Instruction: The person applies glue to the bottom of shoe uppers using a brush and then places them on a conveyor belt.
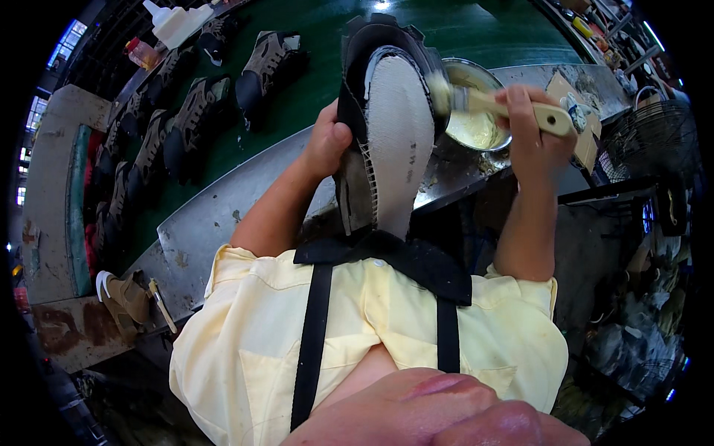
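Note:
A dark shoe upper is held sole side up in front of me, its pale insole board facing me and stitching along the left edge. My left hand grips it by its left side, thumb showing. In my right hand is a flat paintbrush with a light wooden handle. Its bristles touch or nearly touch the right rim of the upper near the toe. Just behind the brush stands a metal bowl of creamy yellowish paste.
Several shoe uppers lie on the green surface at left. A white plastic bottle and a red-capped jar stand at the far left. A metal ledge runs before me, and a black fan stands at right.

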The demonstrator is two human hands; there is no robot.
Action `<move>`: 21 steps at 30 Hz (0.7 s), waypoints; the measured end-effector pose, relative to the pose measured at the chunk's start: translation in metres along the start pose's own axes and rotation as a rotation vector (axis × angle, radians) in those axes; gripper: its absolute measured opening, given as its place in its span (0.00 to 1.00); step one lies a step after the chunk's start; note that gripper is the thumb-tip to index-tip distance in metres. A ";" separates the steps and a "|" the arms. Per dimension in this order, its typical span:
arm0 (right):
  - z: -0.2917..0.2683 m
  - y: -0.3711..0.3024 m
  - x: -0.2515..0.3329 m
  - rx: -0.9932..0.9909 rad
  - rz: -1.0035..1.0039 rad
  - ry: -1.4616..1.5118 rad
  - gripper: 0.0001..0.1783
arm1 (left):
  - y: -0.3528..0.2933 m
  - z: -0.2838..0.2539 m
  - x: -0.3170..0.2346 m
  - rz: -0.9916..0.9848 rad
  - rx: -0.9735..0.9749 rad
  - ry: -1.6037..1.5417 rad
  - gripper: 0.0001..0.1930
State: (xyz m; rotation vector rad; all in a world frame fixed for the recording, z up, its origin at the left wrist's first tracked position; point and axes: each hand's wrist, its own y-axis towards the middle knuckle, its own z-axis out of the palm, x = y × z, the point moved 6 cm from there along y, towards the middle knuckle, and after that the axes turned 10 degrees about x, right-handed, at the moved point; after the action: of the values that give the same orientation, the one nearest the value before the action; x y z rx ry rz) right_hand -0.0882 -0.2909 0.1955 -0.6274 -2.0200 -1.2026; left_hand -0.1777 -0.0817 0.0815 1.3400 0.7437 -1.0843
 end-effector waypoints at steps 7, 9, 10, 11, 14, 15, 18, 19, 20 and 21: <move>-0.015 -0.006 0.016 -0.067 -0.043 -0.109 0.09 | 0.007 0.008 0.000 -0.007 0.045 0.085 0.48; -0.009 0.008 0.013 -0.132 -0.157 -0.060 0.09 | 0.007 0.011 -0.004 -0.012 0.070 0.174 0.53; -0.006 0.017 0.010 -0.149 -0.213 -0.018 0.09 | 0.009 0.012 -0.005 -0.015 0.080 0.160 0.53; -0.003 0.024 0.007 -0.166 -0.270 0.024 0.10 | 0.010 0.013 -0.004 -0.019 0.091 0.145 0.53; 0.017 0.035 0.001 -0.111 -0.434 0.091 0.10 | 0.011 0.010 0.000 -0.028 0.080 0.084 0.50; 0.025 0.036 0.006 -0.079 -0.496 0.137 0.10 | 0.008 0.009 0.001 -0.030 0.065 0.062 0.49; 0.031 0.037 0.008 -0.058 -0.405 0.463 0.10 | 0.005 0.005 0.007 -0.041 0.028 -0.014 0.45; 0.029 0.038 0.006 -0.088 -0.355 0.394 0.11 | 0.005 0.005 0.008 -0.035 0.030 -0.006 0.44; 0.025 0.039 0.005 -0.117 -0.306 0.326 0.11 | 0.006 0.004 0.009 -0.029 0.033 0.002 0.44; 0.020 0.039 0.002 -0.147 -0.254 0.258 0.11 | 0.006 0.004 0.010 -0.025 0.035 0.009 0.44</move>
State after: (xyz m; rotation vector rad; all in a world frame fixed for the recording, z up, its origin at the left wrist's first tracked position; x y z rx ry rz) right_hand -0.0685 -0.2552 0.2119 -0.2702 -1.8426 -1.5088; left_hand -0.1692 -0.0882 0.0756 1.3687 0.7526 -1.1159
